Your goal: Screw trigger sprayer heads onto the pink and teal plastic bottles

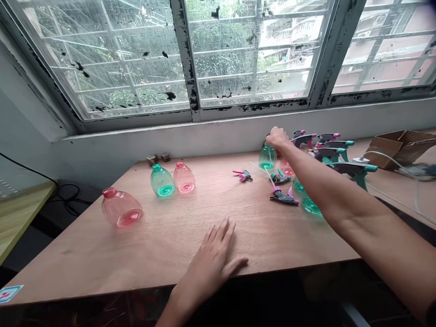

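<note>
My left hand [214, 256] lies flat and open on the wooden table [163, 236] near its front edge, holding nothing. My right hand [277, 137] reaches far across the table and closes on the top of a green bottle [267, 158] by the window wall. Beside it stand several assembled spray bottles [332, 152] with pink and teal triggers. Loose trigger heads lie nearby: a pink one [243, 175] and a dark one [283, 196]. To the left, a green bottle [162, 181] and a pink bottle [184, 178] stand together, and another pink bottle [121, 208] stands further left.
A cardboard box [398, 147] and a white cable [402, 175] sit at the right end of the table. Two small brown blocks [157, 158] rest against the wall. A lower yellowish table [20, 213] is at the left, with black cables behind it.
</note>
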